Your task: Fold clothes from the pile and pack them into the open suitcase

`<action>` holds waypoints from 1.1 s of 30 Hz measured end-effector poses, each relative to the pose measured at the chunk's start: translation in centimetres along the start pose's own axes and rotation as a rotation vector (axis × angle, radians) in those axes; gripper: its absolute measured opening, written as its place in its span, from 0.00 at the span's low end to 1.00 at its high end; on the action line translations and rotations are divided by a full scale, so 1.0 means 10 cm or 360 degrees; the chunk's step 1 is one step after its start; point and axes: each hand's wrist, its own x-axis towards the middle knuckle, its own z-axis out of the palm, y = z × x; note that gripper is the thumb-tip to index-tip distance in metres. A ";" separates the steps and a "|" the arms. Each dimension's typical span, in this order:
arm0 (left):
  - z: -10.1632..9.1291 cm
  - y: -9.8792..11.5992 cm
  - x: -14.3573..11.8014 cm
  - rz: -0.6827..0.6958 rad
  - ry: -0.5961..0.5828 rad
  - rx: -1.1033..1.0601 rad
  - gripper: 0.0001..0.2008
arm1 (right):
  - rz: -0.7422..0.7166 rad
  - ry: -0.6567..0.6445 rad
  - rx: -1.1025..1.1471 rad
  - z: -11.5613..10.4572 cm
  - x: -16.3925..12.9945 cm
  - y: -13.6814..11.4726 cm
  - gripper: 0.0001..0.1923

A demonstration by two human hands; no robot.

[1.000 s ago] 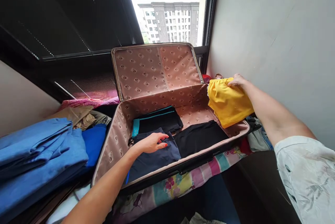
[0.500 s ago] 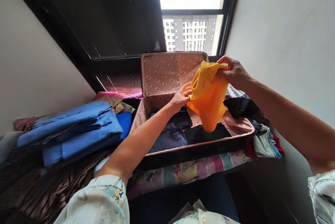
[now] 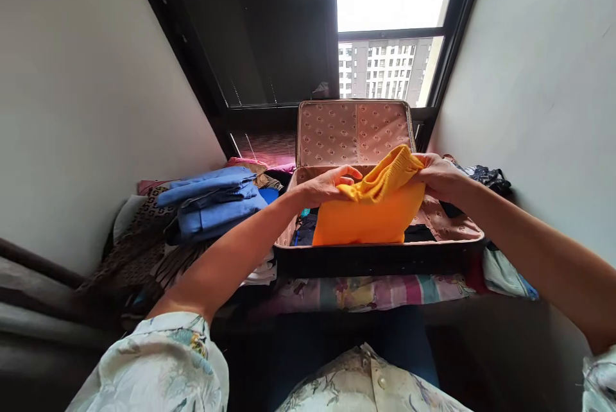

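Folding the yellow garment over the open suitcase.
Left hand [image 3: 326, 185] at 9 o'clock and right hand [image 3: 440, 176] at 3 pinch the garment [image 3: 368, 216] above the suitcase [image 3: 380, 259]; next probably lower it flat inside.

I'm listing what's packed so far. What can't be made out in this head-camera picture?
- Clothes in the suitcase: mostly hidden behind the yellow garment held by the left hand and right hand.
- Yellow garment: bunched, its type unclear.
- Pile beside the right wall: too small to identify.
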 end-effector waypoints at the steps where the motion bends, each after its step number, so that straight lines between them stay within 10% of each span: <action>1: -0.04 0.07 -0.05 -0.0038 -0.0095 0.0162 0.32 | -0.0055 0.0011 0.0023 0.05 -0.03 -0.04 0.22; 6: -0.23 0.39 -0.26 -0.0304 -0.0358 0.0799 0.19 | -0.0153 -0.0029 0.0001 0.24 -0.21 -0.36 0.19; 12: -0.04 0.50 -0.36 0.0156 0.0386 -0.0139 0.27 | -0.0165 0.0520 0.0193 0.08 -0.04 -0.82 0.07; 18: 0.29 0.20 -0.58 -0.0339 0.0272 -0.0446 0.26 | 0.0273 -0.0300 0.0316 0.49 -0.64 0.48 0.28; 22: 0.22 0.04 -0.75 -0.0524 0.0434 -0.0638 0.23 | 0.0372 -0.0180 0.0556 0.48 -0.88 1.13 0.23; 28: 0.03 0.09 -0.67 -0.0579 0.0967 -0.0574 0.25 | 0.0312 0.0440 0.0526 -0.03 -0.58 0.60 0.20; 33: 0.01 0.35 -0.52 -0.0355 0.0947 -0.0606 0.14 | 0.0027 0.0276 0.0204 -0.17 -0.51 0.17 0.30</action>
